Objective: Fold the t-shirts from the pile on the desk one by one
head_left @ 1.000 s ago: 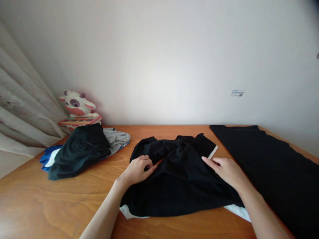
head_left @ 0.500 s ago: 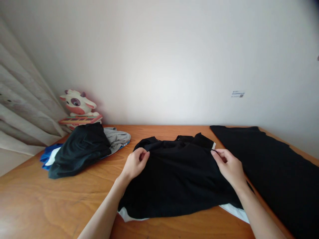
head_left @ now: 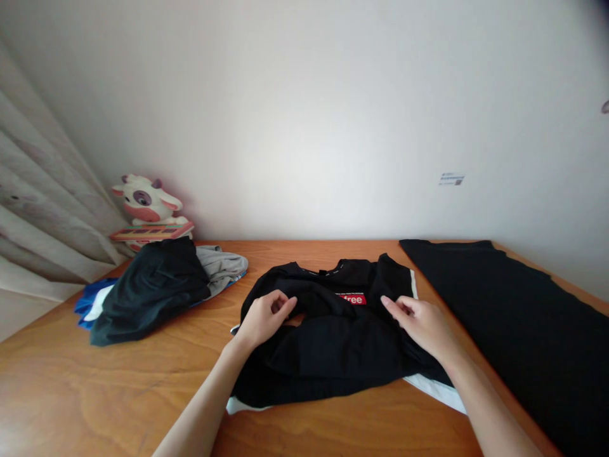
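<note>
A black T-shirt [head_left: 333,352] with white trim lies partly bunched on the table in front of me. Its neckline faces the wall, and a red printed patch [head_left: 356,299] reading "free" shows on the chest. My left hand [head_left: 269,316] pinches the shirt's fabric between thumb and fingers at its left side. At the right, my right hand [head_left: 419,317] closes on the fabric in the same way, near the sleeve. The cloth sags in folds between both hands, and a bit of wood shows through a gap beside the left fingers.
To the left is a heap of clothes, with a dark green garment [head_left: 152,292] and a grey one [head_left: 221,266]. Behind it stands a cow-shaped toy keyboard [head_left: 152,231]. A large black cloth [head_left: 514,317] lies along the right of the wooden table [head_left: 95,393], which meets a white wall.
Both hands have drawn slightly inward and down. The raised black fabric has dropped and folded, so the neckline and red chest patch now show.
</note>
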Tool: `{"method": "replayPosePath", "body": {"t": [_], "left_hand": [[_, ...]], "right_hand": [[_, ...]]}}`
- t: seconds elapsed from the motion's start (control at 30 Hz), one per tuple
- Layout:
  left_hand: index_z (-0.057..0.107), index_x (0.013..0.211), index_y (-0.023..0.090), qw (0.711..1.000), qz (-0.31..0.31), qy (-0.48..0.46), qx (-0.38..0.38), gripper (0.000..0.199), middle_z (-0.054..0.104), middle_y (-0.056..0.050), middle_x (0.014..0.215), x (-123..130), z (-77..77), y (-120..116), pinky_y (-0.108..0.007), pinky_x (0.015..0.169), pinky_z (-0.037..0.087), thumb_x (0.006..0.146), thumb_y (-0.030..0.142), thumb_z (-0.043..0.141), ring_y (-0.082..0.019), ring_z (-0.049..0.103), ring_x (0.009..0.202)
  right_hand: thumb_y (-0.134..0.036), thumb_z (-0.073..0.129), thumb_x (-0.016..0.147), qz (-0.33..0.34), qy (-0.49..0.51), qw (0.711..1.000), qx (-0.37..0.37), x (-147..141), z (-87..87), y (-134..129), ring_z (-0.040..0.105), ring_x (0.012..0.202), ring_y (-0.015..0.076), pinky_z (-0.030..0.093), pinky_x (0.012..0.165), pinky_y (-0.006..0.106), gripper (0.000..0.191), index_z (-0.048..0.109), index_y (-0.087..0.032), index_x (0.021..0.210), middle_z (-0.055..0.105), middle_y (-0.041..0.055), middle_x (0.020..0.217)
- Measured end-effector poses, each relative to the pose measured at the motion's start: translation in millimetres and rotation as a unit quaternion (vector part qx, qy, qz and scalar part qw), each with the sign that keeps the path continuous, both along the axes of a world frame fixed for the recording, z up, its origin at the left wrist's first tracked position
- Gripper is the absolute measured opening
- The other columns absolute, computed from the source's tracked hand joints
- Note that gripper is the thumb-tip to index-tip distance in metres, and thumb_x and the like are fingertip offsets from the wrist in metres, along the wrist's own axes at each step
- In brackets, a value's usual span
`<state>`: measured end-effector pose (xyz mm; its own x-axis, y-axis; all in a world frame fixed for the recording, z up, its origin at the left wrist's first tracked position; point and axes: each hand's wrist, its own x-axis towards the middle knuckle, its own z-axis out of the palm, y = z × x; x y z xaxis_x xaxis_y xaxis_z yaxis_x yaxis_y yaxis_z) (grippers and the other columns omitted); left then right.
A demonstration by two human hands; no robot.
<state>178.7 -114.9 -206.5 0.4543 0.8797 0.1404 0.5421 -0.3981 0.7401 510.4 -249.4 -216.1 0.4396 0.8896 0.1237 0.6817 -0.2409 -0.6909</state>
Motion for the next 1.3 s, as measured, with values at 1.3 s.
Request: {"method": "replayPosePath", "body": {"t": [1.3], "left_hand": [[0.052, 0.138, 0.027, 0.854, 0.074, -0.459, -0.232, 0.076, 0.075, -0.001, 0.091, -23.2, 26.9, 12.2, -0.033, 0.078, 0.058, 0.068, 0.034, 0.080, -0.022, 0.074, 0.084]], "right_hand": [[-0.072, 0.051, 0.087, -0.066, 0.051, 0.993, 0.086, 6.4, 2.2, 3.5, 0.074, 0.097, 0.0367, 0.055, 0.076, 0.038, 0.053, 0.072, -0.024, 0.079, 0.079, 0.0116, 0.085]]}}
